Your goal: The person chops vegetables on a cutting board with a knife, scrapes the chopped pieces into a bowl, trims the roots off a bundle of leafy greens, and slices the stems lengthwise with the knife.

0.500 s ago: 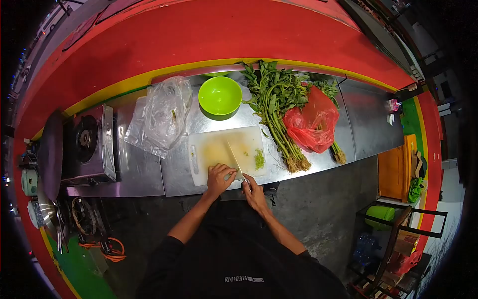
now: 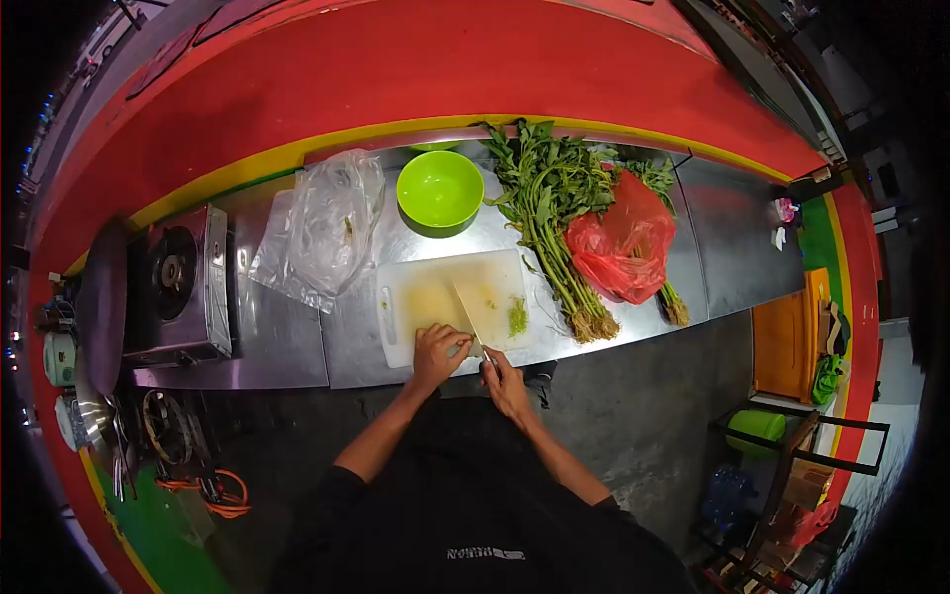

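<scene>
Head view: left hand (image 2: 436,354), closed on a pale green piece (image 2: 455,350) at the near edge of a white cutting board (image 2: 404,279); right hand (image 2: 504,380), clasping a knife (image 2: 466,311) angled across it; board along the table's (image 2: 348,348) near edge, bearing chopped greens (image 2: 518,316); green bowl (image 2: 440,188) towards the far edge

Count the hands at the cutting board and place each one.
2: the left hand over the near edge of the cutting board, the right hand beside it, gripping the knife.
</scene>
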Tool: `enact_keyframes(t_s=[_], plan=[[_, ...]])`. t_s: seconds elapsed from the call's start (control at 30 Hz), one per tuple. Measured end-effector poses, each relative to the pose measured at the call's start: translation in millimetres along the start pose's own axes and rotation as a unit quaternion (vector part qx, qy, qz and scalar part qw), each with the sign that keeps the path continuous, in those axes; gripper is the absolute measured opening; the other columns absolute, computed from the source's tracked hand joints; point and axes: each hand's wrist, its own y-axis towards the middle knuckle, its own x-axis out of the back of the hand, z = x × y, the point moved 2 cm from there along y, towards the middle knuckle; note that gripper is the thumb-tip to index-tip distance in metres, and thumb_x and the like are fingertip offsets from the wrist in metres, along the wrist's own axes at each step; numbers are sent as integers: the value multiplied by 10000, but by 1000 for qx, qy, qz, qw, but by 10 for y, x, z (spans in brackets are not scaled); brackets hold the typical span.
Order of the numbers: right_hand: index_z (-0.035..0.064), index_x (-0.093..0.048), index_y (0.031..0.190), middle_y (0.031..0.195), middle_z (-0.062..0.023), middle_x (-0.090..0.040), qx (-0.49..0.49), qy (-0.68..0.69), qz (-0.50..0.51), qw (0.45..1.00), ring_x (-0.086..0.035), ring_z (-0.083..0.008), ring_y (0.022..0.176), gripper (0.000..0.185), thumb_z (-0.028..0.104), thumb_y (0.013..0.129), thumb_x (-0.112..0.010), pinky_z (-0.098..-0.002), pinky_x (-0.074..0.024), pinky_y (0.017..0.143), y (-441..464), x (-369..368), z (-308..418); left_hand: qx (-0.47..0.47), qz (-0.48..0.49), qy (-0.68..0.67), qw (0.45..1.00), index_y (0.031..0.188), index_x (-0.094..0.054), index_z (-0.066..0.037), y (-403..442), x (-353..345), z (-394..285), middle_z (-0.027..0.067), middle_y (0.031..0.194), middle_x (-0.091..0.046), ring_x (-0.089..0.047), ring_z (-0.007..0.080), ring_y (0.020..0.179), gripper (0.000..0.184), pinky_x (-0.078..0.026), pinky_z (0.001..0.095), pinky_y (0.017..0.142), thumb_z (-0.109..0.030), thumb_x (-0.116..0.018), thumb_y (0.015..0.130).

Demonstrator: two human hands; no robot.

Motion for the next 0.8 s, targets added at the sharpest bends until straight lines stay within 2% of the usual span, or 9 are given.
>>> enact_keyframes(t_s=[0.07, 0.27, 0.33, 0.37, 0.53, 0.6, 0.8], plan=[[83, -533, 1394, 744, -167, -673, -16, -5, 8, 1000, -705, -243, 702, 397, 260, 1041, -499, -378, -526, 686, -1, -6, -14, 2, 1, 1, 1000, 848, -747, -141, -5, 3, -2, -29, 798, -666, -598, 178, 803, 62, -359, 363, 746, -196, -743, 820], [66, -528, 1401, 690, -109, -637, 0, -9, 7, 1000, -665, -184, 683, 407, 265, 1049, -490, -343, -515, 675, 17, 3, -5, -5, 3, -2, 1000, 847, -752, -146, -8, -14, 16, -33, 797, -669, -595, 178, 795, 71, -364, 369, 746, -208, -753, 812], [82, -528, 1405, 693, -59, -618, 20, 10, 0, 1000, -555, -121, 609, 381, 217, 1050, -498, -303, -463, 606, 76, -34, -63, 1, 9, -3, 1000, 850, -757, -148, -11, -10, 11, -33, 795, -672, -595, 181, 794, 73, -364, 370, 746, -211, -753, 812], [64, -530, 1391, 692, -60, -617, 20, 12, 4, 1000, -558, -116, 618, 371, 213, 1054, -490, -299, -461, 602, 115, -47, -96, 2, 10, -3, 1000, 853, -761, -150, -9, -9, 11, -30, 795, -673, -595, 184, 794, 73, -364, 368, 749, -210, -751, 814], [39, -539, 1356, 692, -52, -598, 28, 7, 11, 1000, -569, -113, 633, 346, 214, 1064, -474, -288, -463, 596, 191, -36, -79, 0, 11, -14, 1000, 859, -767, -135, -5, 5, 8, -11, 795, -680, -605, 189, 805, 81, -364, 369, 756, -200, -754, 812], [32, -530, 1361, 676, -118, -638, 25, 13, 16, 999, -648, -189, 647, 380, 255, 1060, -470, -344, -505, 648, 165, -18, -68, 0, 10, -1, 1000, 869, -763, -144, -11, 2, -2, -24, 803, -674, -599, 179, 803, 78, -360, 361, 765, -204, -744, 822], [41, -542, 1357, 670, -99, -613, 25, 31, -3, 999, -610, -160, 620, 365, 236, 1055, -482, -337, -491, 622, 66, -86, -100, 5, 15, -4, 1000, 871, -767, -143, -22, -16, 23, -22, 802, -675, -594, 181, 796, 87, -359, 361, 762, -210, -750, 818]])
